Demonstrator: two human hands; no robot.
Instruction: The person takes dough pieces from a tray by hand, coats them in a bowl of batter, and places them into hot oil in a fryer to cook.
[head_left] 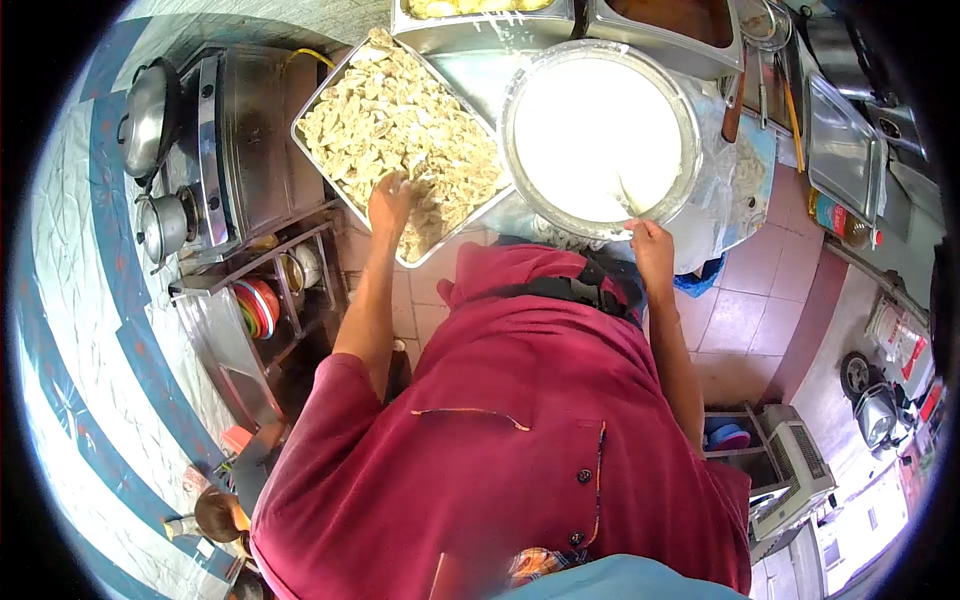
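A metal tray (474, 105) full of pale, coated pieces (400, 110) lies on the table at the upper left. My left hand (391, 203) is at the tray's near part, its fingertips among the pieces; whether it grips any is hidden. To the right stands a large round metal basin (510, 130) of white powder or batter (595, 130). At its near rim my right hand (648, 240) is closed on the pale handle of a utensil (622, 190), whose far end dips into the white contents.
Two rectangular metal containers (480, 36) (665, 52) stand behind the basin. A wooden-handled tool (733, 115) lies at the right. Pots (165, 222) and a metal stove (265, 140) are at the left. A person's head (218, 515) shows at the lower left.
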